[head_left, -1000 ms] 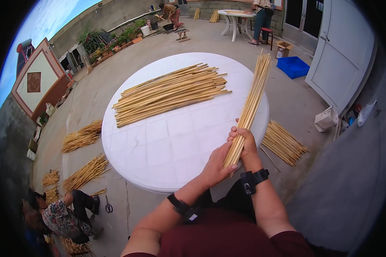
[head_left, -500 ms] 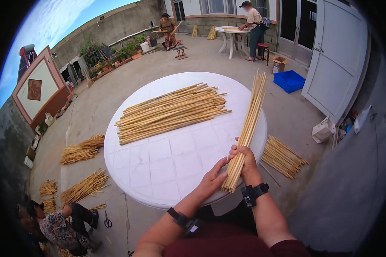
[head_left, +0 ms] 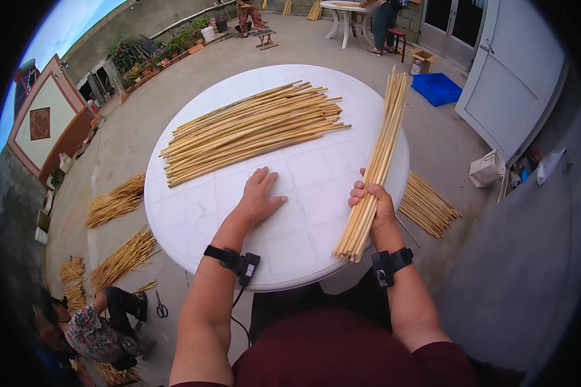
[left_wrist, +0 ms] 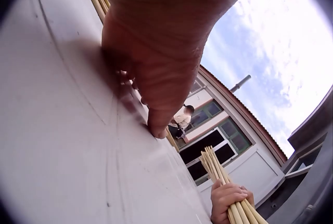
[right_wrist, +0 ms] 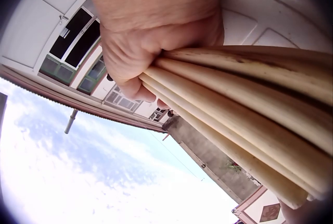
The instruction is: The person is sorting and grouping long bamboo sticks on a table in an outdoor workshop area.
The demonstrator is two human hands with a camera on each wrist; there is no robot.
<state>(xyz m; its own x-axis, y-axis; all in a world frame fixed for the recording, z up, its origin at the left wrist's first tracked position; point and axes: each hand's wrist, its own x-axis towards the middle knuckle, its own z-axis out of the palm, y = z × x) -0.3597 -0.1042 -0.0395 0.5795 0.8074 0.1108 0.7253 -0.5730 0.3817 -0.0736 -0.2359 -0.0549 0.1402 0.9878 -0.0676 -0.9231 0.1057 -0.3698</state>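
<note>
My right hand (head_left: 379, 205) grips a bundle of long straw-coloured sticks (head_left: 388, 129) near its lower end. The bundle stands tilted at the right side of the round white table (head_left: 290, 238), its cut ends facing me. Up close in the right wrist view, thick stick ends (right_wrist: 250, 109) come out of the curled right hand (right_wrist: 140, 52). Fingers spread, my left hand (head_left: 259, 198) is at the tabletop, with its fingertips right at the surface in the left wrist view. Beyond it lies a wide pile of similar sticks (head_left: 252, 132) across the table.
More bundles lie on the ground: sticks (head_left: 430, 205) at the right, stalks (head_left: 124, 259) at the left. A seated person (head_left: 100, 332) is at lower left, near scissors (head_left: 161, 306). Farther back are a blue crate (head_left: 437, 89), a cardboard box (head_left: 422, 62) and a second white table (head_left: 343, 6).
My left hand has left the bundle's lower end and moved left onto the tabletop area. The right hand keeps holding the bundle upright at a tilt. The head view has tipped down again.
</note>
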